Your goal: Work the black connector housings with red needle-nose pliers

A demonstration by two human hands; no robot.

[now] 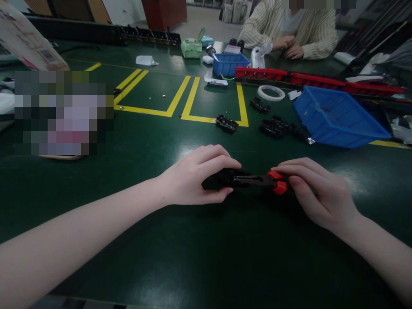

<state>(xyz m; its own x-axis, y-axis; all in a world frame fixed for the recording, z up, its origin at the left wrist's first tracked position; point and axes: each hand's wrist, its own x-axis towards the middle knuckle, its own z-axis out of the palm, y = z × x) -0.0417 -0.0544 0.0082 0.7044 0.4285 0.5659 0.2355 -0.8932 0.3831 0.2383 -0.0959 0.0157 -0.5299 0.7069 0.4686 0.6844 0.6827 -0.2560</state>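
My left hand (206, 176) is closed around a black plastic part (230, 177), which it keeps low over the green table. From the right, my right hand (318, 189) grips red-handled pliers (277, 182). The long narrow jaws of the pliers point left and reach the black part; whether they pinch anything there is too dark to tell. Much of the part is hidden by my left fingers. Beyond my hands lie more black parts: one small one (227, 122) on the yellow tape and a larger cluster (277, 126) to its right.
A blue bin (341, 118) lies at the right, near a roll of white tape (271, 93). A red strip (315, 80) runs behind it. Further back are a smaller blue basket (230, 65) and a green tissue pack (191, 48). Across the table a person in striped sleeves (318, 38) sits with hands together.
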